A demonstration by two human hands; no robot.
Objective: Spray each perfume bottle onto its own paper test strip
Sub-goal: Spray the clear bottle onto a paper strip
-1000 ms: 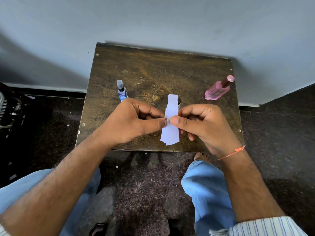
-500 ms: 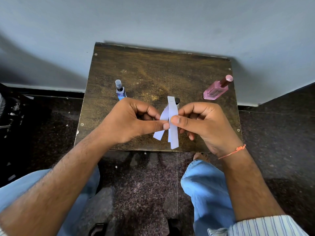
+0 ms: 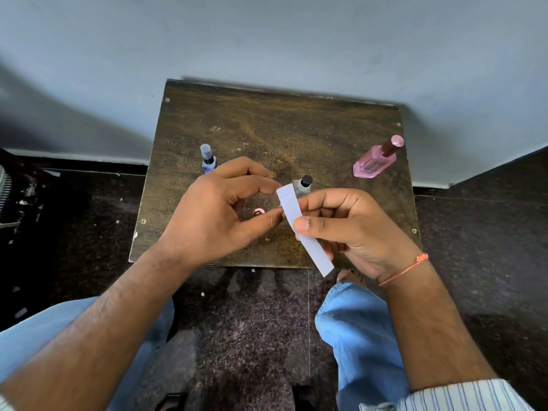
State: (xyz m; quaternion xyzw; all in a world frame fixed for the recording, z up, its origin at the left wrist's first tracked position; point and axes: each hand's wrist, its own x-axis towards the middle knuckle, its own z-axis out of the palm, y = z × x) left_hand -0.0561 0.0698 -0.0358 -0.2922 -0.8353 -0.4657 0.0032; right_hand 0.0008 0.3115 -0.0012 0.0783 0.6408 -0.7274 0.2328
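My right hand [image 3: 353,229] pinches a bundle of white paper strips [image 3: 311,250] between thumb and fingers, held slanted over the front edge of the table. My left hand [image 3: 216,215] curls beside it, thumb and forefinger tips meeting the strips' upper left edge. A small blue bottle [image 3: 208,160] with a clear cap stands behind my left hand. A small clear bottle [image 3: 303,185] with a black cap stands just behind the strips. A pink bottle [image 3: 374,162] with a pink-topped cap stands at the right.
All of this sits on a small dark wooden table [image 3: 267,126] pushed against a grey wall. A small pink round thing [image 3: 258,212] lies on the table under my left hand. My knees in blue trousers are below the table's front edge, over a dark floor.
The strips, fanned apart half a second ago, now lie together and tilt down to the right in my right hand. My left hand's fingers have loosened into a ring at their upper end.
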